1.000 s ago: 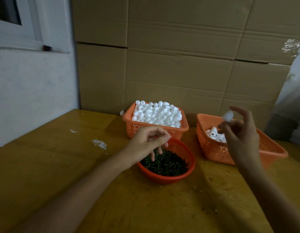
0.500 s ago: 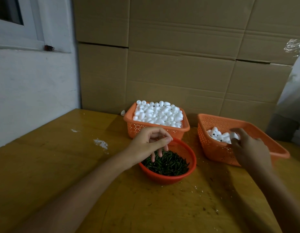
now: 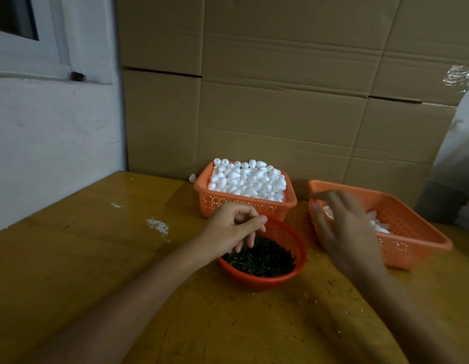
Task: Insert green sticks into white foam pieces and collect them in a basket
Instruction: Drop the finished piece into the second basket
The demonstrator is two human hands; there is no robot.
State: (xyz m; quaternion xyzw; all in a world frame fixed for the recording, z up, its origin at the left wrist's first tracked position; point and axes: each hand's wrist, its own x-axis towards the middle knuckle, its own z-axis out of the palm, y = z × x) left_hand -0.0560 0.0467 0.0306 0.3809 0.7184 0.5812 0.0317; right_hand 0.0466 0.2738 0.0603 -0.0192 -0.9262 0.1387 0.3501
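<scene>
Hovering over the red bowl (image 3: 260,281) of green sticks (image 3: 264,258), left hand (image 3: 233,227) pinched, can't tell on what, right hand (image 3: 346,232) blurry, fingers spread, over the right basket (image 3: 411,219)

The table (image 3: 97,258) under my arms is varnished wood, yellow and faintly glossy, scratched and flecked, with a dried chalky white smear (image 3: 157,225). The back basket (image 3: 243,206) and the right basket (image 3: 417,254) are orange plastic with smooth rims and perforated walls. The round bowl (image 3: 259,281) is redder plastic, finely meshed. The foam pieces (image 3: 246,179) look matt white. The sticks (image 3: 262,258) are dark green; I cannot tell their material. Behind stands matt brown cardboard (image 3: 280,114) with glossy clear tape (image 3: 457,76), and the wall (image 3: 52,140) is matt white paint.
</scene>
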